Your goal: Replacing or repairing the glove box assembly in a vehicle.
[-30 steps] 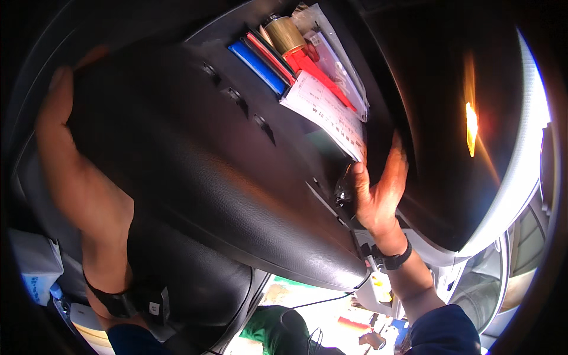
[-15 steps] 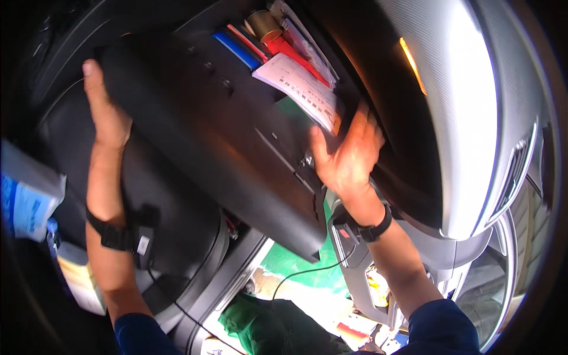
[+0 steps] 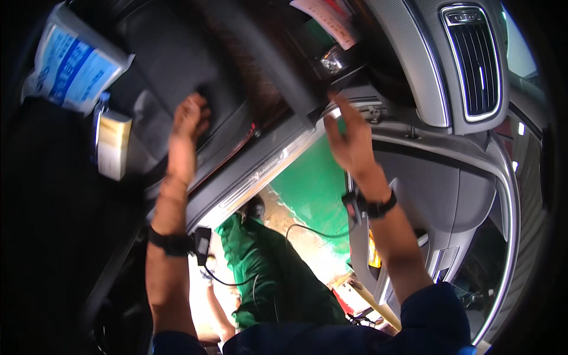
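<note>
My left hand (image 3: 190, 116), slightly blurred, hangs over the dark car seat (image 3: 171, 65) with its fingers loosely bent and apart; I see nothing in it. My right hand (image 3: 352, 142) is raised beside the door opening, below the glove box, thumb and fingers spread, holding nothing. The black glove box lid (image 3: 269, 56) hangs down between the hands, touched by neither as far as I can see. Inside the compartment, a white and pink paper booklet (image 3: 327, 22) shows in part at the upper edge. Near it is a small shiny lamp-like part (image 3: 333, 60).
A blue and white plastic pack (image 3: 77, 68) and a yellowish box (image 3: 113, 145) lie on the left. The door sill (image 3: 254, 177) runs diagonally below my hands. Beyond are green floor (image 3: 313, 183), a leg in green cloth (image 3: 266, 266) and the open door (image 3: 438, 189). Cables trail from both wrist straps.
My left hand has let go of the lid and moved right and down over the seat. My right hand has come out of the glove box. The view has shifted, leaving less of the compartment visible.
</note>
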A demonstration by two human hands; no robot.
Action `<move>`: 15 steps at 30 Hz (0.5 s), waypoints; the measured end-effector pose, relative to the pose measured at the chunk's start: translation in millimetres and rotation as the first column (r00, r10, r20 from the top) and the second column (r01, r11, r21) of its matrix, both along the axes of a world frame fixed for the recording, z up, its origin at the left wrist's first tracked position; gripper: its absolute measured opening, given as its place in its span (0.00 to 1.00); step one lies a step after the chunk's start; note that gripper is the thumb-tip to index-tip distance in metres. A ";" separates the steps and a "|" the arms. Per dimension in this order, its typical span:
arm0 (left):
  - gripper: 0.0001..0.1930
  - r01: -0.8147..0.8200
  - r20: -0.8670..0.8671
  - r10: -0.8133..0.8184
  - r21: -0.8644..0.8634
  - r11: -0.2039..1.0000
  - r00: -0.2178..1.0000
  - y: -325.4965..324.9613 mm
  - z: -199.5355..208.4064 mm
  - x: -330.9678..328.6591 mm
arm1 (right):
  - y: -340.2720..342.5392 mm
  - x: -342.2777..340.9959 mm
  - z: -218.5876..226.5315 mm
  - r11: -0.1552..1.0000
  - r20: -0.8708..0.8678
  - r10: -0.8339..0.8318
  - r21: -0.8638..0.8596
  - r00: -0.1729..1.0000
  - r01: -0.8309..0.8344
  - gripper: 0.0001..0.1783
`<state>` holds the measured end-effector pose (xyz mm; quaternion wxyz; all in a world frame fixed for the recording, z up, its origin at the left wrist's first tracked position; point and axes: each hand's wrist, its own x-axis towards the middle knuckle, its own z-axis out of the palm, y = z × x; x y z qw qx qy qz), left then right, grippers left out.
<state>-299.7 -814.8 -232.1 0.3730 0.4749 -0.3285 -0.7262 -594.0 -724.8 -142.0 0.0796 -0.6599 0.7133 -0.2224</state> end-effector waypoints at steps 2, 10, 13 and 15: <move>0.32 0.117 0.118 -0.121 0.042 0.992 0.986 66.5 11.5 23.6 | 84.9 2.4 -0.6 0.985 0.110 -0.172 0.039 0.979 0.168 0.15; 0.26 0.313 0.209 -0.661 0.753 0.579 0.721 341.8 92.2 149.1 | 421.3 -5.4 31.8 -0.102 -0.007 -0.941 0.959 0.338 -0.265 0.27; 0.40 0.527 0.127 -0.842 0.729 0.438 0.524 447.1 123.0 186.8 | 472.5 38.3 83.3 -0.221 -0.071 -0.952 0.832 0.296 -0.509 0.44; 0.45 0.371 0.210 -0.629 0.653 0.660 0.749 526.5 133.8 209.2 | 487.0 59.8 106.9 -0.196 -0.001 -0.947 0.792 0.320 -0.579 0.51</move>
